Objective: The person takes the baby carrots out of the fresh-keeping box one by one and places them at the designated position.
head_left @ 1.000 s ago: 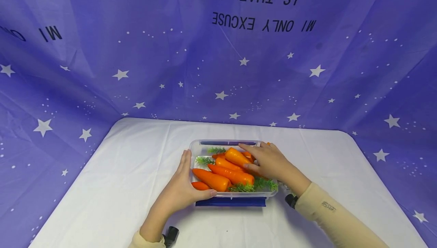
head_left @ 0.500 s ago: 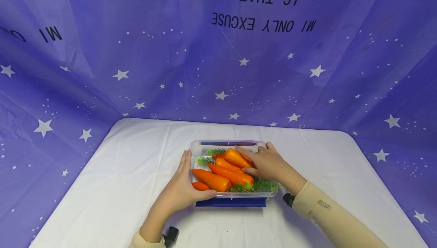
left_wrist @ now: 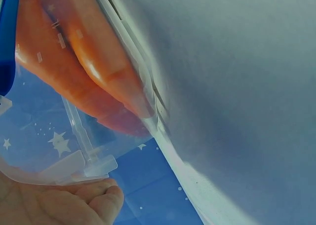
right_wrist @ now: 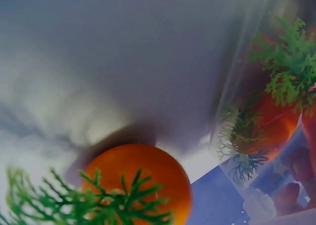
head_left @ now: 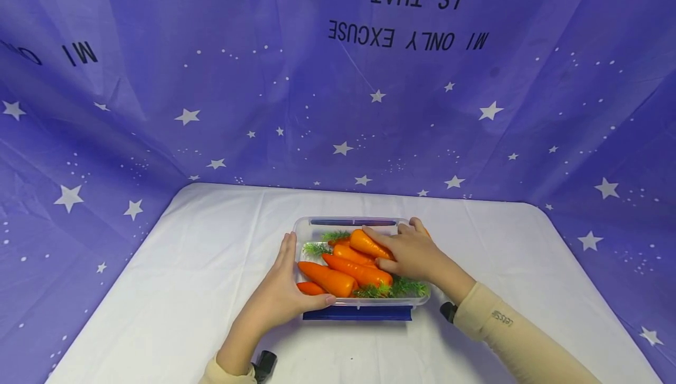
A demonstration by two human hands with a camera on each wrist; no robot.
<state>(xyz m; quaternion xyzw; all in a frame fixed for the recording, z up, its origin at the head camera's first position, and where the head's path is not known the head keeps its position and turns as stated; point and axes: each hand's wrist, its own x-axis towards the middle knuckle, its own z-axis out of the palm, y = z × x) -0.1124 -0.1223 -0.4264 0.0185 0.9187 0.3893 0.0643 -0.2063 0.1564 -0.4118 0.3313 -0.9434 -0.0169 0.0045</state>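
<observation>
Head view, near to far: left hand (head_left: 280,296) lies flat against the left wall of a clear container (head_left: 308,225), fingers straight, thumb across the near corner above a blue clip (head_left: 357,313). Right hand (head_left: 414,252) reaches in from the right, fingers curled on the topmost carrot (head_left: 368,244). Other carrots (head_left: 327,277) with green tops fill the container, mid-tabletop (head_left: 211,243) on white cloth. Purple star backdrop (head_left: 264,78) behind.

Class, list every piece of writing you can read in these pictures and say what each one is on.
"MI ONLY EXCUSE" over "IS THAT", upside down: purple backdrop.
"MI" and a cut-off word, upside down: backdrop, left side.
Small dark mark on the right sleeve: too small to read.
Both wrist views: none.
</observation>
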